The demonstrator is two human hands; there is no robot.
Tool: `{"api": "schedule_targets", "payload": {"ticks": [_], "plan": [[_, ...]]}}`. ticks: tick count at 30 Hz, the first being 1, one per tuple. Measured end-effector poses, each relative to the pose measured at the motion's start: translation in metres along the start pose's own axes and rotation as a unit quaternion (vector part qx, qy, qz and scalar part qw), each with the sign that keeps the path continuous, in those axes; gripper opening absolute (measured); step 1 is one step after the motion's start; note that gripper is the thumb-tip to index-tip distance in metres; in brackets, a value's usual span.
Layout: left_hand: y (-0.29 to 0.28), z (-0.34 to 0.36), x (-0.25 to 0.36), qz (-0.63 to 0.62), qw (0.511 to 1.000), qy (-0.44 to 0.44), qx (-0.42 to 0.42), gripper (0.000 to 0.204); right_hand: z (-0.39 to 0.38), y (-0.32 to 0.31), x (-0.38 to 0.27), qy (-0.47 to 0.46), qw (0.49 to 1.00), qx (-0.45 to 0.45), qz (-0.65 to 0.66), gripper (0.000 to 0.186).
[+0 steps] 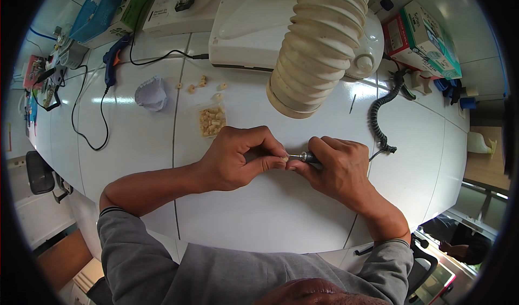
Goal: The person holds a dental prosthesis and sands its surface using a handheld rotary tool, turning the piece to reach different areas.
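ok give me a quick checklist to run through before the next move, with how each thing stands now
1. Small pale piece held: ok, pinched at the fingertips of the left hand.
2. Handpiece gripped: ok, in the right hand, its metal shank pointing at the piece.
3. Handpiece spinning or stopped: cannot tell from one still picture.
4. Wide ribbed hose clear of both hands: ok, its open end sits beyond them.
5. All other pale pieces inside the clear container: not ok, several loose pieces lie beyond it.
6. Gloves on, if wanted: not ok, both hands are bare.
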State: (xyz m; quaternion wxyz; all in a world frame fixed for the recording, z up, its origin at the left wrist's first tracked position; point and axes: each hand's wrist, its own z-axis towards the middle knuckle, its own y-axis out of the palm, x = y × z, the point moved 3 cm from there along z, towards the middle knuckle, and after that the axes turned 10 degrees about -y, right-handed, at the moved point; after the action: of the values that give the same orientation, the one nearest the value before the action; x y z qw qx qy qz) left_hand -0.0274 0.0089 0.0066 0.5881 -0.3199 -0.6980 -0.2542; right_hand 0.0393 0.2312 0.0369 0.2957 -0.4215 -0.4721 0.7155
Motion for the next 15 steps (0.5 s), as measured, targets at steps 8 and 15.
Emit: {"api": "schedule_targets", "payload": {"ticks": [8,15], "plan": [[-0.0002,0.0009,-0.0018,0.008,1.0,0.012,-0.012,0.01,-0.0004,0.0021,0.0006,-0.005,1.0,0.005,0.002,0.058],[0.0017,0.0026,0.0001,0.003,1.0,0.018,-0.013,0.01,-0.0026,0.0017,0.0005,-0.012,1.0,0.019,-0.011,0.057]]}}
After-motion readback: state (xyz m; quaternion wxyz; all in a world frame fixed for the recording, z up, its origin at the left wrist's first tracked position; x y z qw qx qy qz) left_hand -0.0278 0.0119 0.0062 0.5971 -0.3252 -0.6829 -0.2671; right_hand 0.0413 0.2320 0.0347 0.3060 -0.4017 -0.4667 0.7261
